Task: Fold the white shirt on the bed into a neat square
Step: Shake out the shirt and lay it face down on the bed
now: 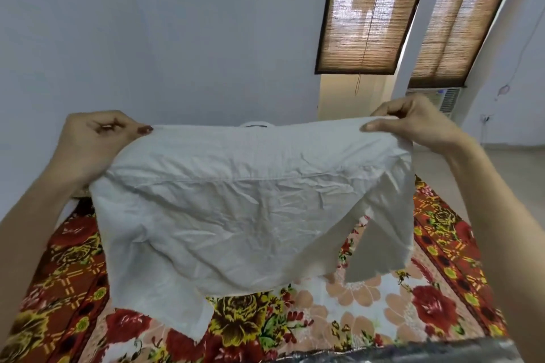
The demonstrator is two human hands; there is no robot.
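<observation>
Where the white shirt (250,215) hangs spread out in mid-air, we log a pale wall (162,38) filling the space behind and above it. Beneath the shirt lies the bed (427,303), under a cover printed with red and yellow flowers, plus a paler peach-flowered patch below the shirt's right half.

The shirt is wrinkled and faces us flat. A stitched seam runs across it a little below the top edge. Its lower edge hangs loose and uneven, with a split flap on the right side. We cannot tell whether the hem touches the cover.

Above and to the right of the shirt, two woven brown blinds (368,15) hang side by side.

Left hand (97,138): at the shirt's upper left corner, fingers curled in and pinching the fabric; dark red nails show. Right hand (413,124): at the upper right corner, thumb in front and fingers behind, pinching the top edge. Both forearms run up along the shirt's sides.

Just beyond the right hand, behind the shirt's right corner, a white air-conditioner unit (442,99) shows. Below the shirt's right side, a dark glossy strip (413,352) lies at the frame edge; we cannot identify it.
</observation>
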